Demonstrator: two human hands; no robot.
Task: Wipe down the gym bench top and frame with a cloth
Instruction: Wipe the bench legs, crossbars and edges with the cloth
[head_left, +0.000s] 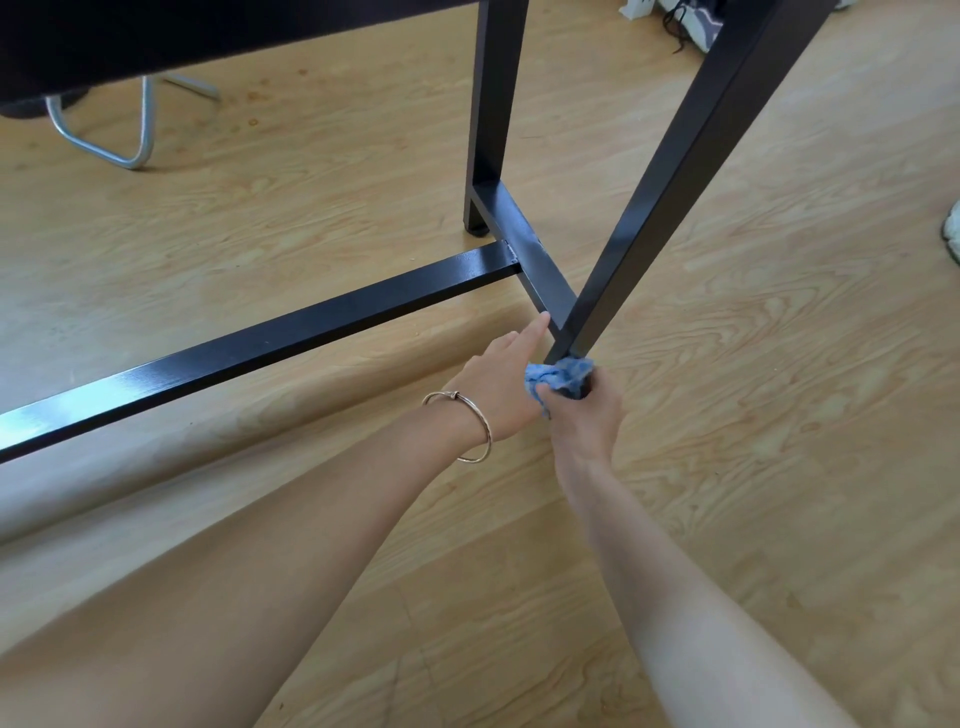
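1. The right hand (584, 421) has its fingers curled tight around the blue cloth (560, 375). The cloth is pressed round the foot of the near leg (675, 171) of the black bench frame, just above the wooden floor (779, 364).
2. The left hand (493, 379) is just beside the cloth. Its index finger (535, 330) is straight, and the tip touches the short cross bar (524, 249). The other fingers are hidden.
3. A metal bangle (487, 431) sits on the left wrist.
4. The long bar (260, 343) runs away to the left of the fingers.
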